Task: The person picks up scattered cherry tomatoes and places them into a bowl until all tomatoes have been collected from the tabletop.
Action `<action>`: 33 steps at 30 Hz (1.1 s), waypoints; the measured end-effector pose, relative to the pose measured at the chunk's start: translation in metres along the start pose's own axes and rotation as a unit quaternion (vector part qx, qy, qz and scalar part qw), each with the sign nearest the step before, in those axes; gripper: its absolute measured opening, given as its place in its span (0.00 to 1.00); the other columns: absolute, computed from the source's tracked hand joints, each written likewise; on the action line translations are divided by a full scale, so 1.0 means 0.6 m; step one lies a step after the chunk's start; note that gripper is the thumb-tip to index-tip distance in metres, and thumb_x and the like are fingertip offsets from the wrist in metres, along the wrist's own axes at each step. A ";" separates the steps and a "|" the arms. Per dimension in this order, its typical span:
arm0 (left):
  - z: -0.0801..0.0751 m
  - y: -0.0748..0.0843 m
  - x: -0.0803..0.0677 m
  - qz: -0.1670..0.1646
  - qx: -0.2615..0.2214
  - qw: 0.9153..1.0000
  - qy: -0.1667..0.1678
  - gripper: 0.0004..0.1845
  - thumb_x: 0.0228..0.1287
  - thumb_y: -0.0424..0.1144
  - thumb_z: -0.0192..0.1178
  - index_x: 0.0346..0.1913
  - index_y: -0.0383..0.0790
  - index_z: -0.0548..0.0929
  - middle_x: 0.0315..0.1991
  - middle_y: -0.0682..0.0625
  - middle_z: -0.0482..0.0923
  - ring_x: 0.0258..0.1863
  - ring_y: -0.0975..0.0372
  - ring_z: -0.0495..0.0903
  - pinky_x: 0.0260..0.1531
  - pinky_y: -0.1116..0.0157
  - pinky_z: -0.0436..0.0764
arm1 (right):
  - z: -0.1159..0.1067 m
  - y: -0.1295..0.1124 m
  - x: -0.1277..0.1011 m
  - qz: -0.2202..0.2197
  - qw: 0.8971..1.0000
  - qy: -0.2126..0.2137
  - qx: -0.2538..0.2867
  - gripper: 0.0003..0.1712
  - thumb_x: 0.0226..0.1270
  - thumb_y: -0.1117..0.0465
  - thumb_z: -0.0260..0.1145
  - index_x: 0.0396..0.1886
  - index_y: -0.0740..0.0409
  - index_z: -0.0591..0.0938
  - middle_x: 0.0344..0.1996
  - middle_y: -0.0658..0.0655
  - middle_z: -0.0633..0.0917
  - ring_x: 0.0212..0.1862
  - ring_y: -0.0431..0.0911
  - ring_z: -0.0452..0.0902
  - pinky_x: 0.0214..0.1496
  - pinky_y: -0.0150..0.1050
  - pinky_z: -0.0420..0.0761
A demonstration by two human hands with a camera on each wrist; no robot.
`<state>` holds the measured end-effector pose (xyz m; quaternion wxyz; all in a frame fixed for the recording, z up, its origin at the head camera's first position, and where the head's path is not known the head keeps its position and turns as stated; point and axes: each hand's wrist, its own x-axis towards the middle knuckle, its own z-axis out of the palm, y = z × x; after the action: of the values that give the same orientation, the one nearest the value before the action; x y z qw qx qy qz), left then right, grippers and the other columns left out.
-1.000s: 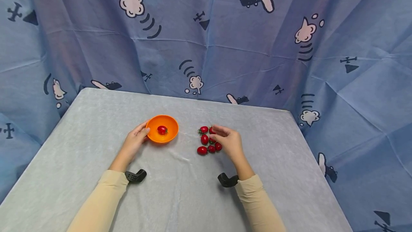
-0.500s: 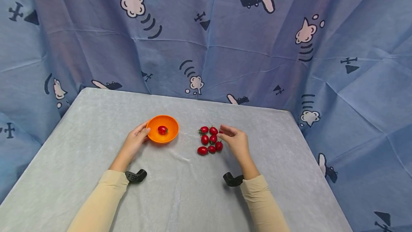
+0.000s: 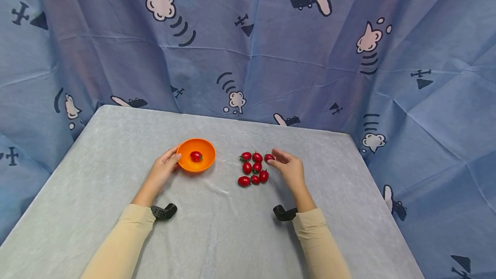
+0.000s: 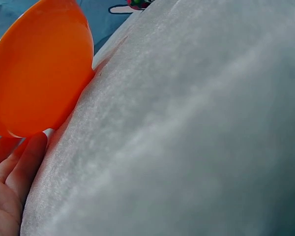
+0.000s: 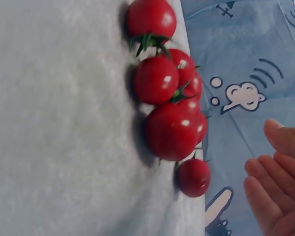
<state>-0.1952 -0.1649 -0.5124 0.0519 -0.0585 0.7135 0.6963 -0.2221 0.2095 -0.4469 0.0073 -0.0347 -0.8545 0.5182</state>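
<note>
My left hand grips the left side of an orange bowl, thumb at its rim and fingers against the outside. One red cherry tomato lies in the bowl. In the left wrist view, the fingers meet the bowl's underside. On the table to the right, several cherry tomatoes with green stems sit in a loose cluster. My right hand is beside the rightmost tomato, fingertips close by it. The right wrist view shows that hand with nothing between thumb and fingers.
A pale cloth covers the table. Behind it hangs a blue curtain printed with planes and clouds. Black camera mounts, a left one and a right one, are on the wrists.
The right hand has moved rightward from over the cluster, uncovering tomatoes that it hid, the rightmost one included. My left hand and the bowl have stayed in place.
</note>
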 end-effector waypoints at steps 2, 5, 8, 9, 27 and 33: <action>0.000 0.002 -0.001 0.001 -0.002 1.000 -0.002 0.30 0.78 0.47 0.49 0.77 0.42 0.60 0.77 0.44 0.60 0.57 0.73 0.75 0.49 0.83 0.75 | 0.000 0.006 0.005 0.003 1.000 0.003 0.005 0.27 0.61 0.62 0.73 0.61 0.63 0.81 0.58 0.61 0.84 0.63 0.53 0.78 0.64 0.48 0.79; 0.000 0.004 -0.002 0.001 -0.003 1.000 -0.003 0.30 0.78 0.47 0.48 0.77 0.43 0.60 0.77 0.44 0.60 0.56 0.74 0.75 0.49 0.83 0.75 | -0.003 0.018 0.016 0.014 1.000 0.004 0.011 0.27 0.62 0.62 0.73 0.61 0.63 0.81 0.58 0.62 0.83 0.64 0.53 0.78 0.64 0.47 0.79; 0.000 0.004 -0.002 0.001 -0.006 1.000 -0.003 0.30 0.78 0.47 0.48 0.77 0.43 0.60 0.77 0.44 0.61 0.53 0.77 0.75 0.49 0.83 0.75 | -0.006 0.030 0.026 0.021 1.000 0.006 0.017 0.27 0.62 0.62 0.73 0.61 0.63 0.81 0.58 0.63 0.83 0.63 0.53 0.79 0.61 0.42 0.81; 0.001 0.004 -0.002 0.002 -0.006 1.000 -0.003 0.30 0.78 0.46 0.48 0.77 0.42 0.60 0.76 0.44 0.61 0.52 0.78 0.75 0.49 0.83 0.75 | -0.006 0.033 0.028 0.024 1.000 0.008 0.018 0.27 0.61 0.63 0.73 0.61 0.64 0.81 0.58 0.63 0.83 0.63 0.53 0.79 0.60 0.40 0.81; 0.001 0.006 -0.003 0.001 -0.008 1.000 -0.002 0.30 0.78 0.46 0.48 0.77 0.42 0.59 0.76 0.42 0.62 0.48 0.81 0.74 0.48 0.82 0.76 | 0.007 0.062 0.047 0.038 0.999 -0.006 0.008 0.31 0.60 0.62 0.74 0.63 0.65 0.78 0.60 0.65 0.82 0.65 0.55 0.76 0.68 0.50 0.75; 0.000 0.004 -0.001 0.003 -0.009 1.000 -0.002 0.29 0.78 0.45 0.48 0.77 0.42 0.60 0.76 0.42 0.62 0.47 0.82 0.75 0.47 0.82 0.76 | 0.013 0.066 0.051 0.034 0.999 -0.004 0.011 0.30 0.60 0.64 0.74 0.63 0.67 0.78 0.60 0.66 0.81 0.65 0.56 0.76 0.67 0.50 0.75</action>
<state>-0.1949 -0.1646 -0.5102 0.0508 -0.0557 0.7075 0.7027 -0.2509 0.2229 -0.4860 -0.0135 -0.0620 -0.8471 0.5277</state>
